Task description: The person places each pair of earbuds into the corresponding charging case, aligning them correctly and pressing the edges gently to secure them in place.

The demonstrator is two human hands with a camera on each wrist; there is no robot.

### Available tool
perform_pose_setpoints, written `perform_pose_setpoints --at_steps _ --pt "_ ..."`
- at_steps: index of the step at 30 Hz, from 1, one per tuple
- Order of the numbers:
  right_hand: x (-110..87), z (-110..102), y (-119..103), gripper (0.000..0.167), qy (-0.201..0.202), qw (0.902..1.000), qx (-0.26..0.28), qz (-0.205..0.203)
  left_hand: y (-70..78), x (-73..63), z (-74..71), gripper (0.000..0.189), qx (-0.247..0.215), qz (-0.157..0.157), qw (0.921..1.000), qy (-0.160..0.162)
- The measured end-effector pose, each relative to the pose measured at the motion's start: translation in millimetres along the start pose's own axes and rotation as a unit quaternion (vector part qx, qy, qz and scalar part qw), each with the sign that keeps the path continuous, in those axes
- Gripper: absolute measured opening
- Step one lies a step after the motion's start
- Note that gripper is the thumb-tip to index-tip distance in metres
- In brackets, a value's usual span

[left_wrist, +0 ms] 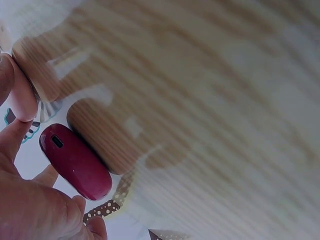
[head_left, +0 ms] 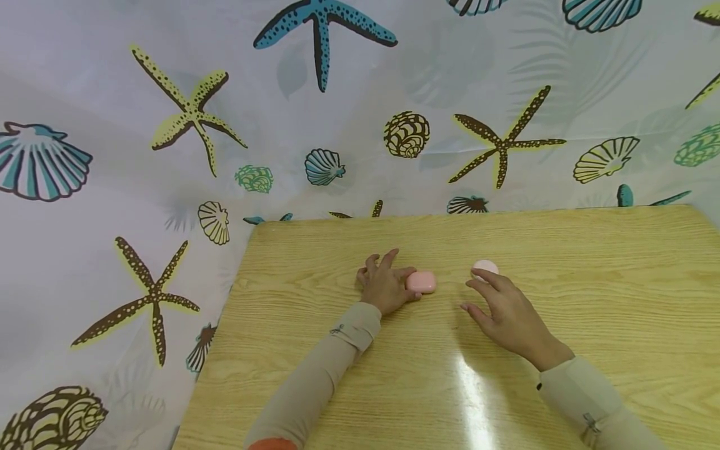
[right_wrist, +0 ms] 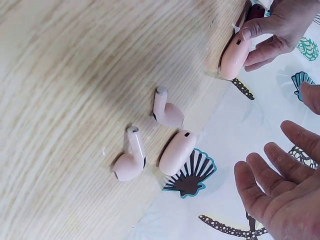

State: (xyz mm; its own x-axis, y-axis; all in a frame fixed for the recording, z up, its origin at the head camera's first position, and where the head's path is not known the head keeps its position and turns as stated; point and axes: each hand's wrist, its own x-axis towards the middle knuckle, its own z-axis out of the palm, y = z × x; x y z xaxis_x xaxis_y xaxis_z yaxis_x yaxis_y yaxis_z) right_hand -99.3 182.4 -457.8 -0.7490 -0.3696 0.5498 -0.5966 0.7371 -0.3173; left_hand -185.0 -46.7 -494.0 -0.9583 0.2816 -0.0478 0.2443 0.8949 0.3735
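Note:
My left hand [head_left: 387,289] pinches a coral pink earbud case [head_left: 420,282] between thumb and index finger as it lies on the table, its other fingers spread. A dark red case [left_wrist: 75,162] with a charging port sits beside that hand in the left wrist view; in the head view the hand hides it. My right hand [head_left: 514,319] hovers with parted fingers by a pale pink case [head_left: 485,269], holding nothing. Beside this case, the right wrist view shows one pale pink earbud [right_wrist: 167,111] and another pale pink earbud [right_wrist: 131,157].
The wood-grain table [head_left: 315,256] carries all these things. A white cloth [head_left: 360,125] printed with starfish and shells hangs behind the table and down its left side. Light glares off the tabletop between my forearms.

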Motion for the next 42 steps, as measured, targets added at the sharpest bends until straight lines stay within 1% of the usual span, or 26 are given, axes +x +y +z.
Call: perform_pose_setpoints --at_steps 6,14,20,24,27,30,32,34,36,39,42 --pt "-0.6 -0.4 0.1 0.043 -0.004 1.0 -0.003 0.003 -0.4 2.2 -0.5 0.053 0.008 -0.005 0.9998 -0.018" --pt "0.2 -2.0 -0.5 0.044 -0.002 1.0 -0.002 0.006 -0.9 4.7 -0.7 0.054 0.022 -0.009 0.9993 -0.027" --pt "-1.7 -2.0 1.1 0.044 0.0 0.9999 -0.003 0.015 -0.1 4.1 -3.3 0.063 0.027 -0.001 0.999 -0.035" --pt "-1.8 -2.4 4.8 0.043 0.004 0.9996 -0.004 0.027 3.8 -1.1 -5.0 0.067 0.009 0.012 0.9996 -0.025" --pt "-0.1 -3.4 9.0 0.043 0.014 0.999 -0.008 0.041 10.1 -7.7 -6.1 0.062 -0.012 0.03 0.9994 -0.013" --pt "3.9 -4.6 14.7 0.042 0.028 0.9978 -0.014 0.059 18.4 -14.9 -7.6 0.057 -0.014 0.055 0.9983 -0.008" --pt "7.6 -4.8 19.4 0.043 0.028 0.9963 -0.023 0.077 23.8 -19.5 -8.4 0.054 -0.013 0.069 0.9975 -0.008" --pt "11.3 -4.6 24.2 0.045 0.013 0.9936 -0.032 0.107 28.3 -23.2 -8.3 0.053 -0.01 0.081 0.9966 -0.012" --pt "14.8 -3.4 29.3 0.049 -0.02 0.9881 -0.043 0.146 31.4 -26.6 -7.9 0.053 -0.008 0.088 0.996 -0.018" --pt "18.8 -0.2 37.1 0.057 -0.092 0.973 -0.053 0.205 33.7 -30.0 -6.2 0.052 0.007 0.094 0.9953 -0.023" --pt "20.6 4.3 45.6 0.062 -0.154 0.956 -0.061 0.242 34.8 -33.1 -5.3 0.052 0.018 0.094 0.995 -0.027"
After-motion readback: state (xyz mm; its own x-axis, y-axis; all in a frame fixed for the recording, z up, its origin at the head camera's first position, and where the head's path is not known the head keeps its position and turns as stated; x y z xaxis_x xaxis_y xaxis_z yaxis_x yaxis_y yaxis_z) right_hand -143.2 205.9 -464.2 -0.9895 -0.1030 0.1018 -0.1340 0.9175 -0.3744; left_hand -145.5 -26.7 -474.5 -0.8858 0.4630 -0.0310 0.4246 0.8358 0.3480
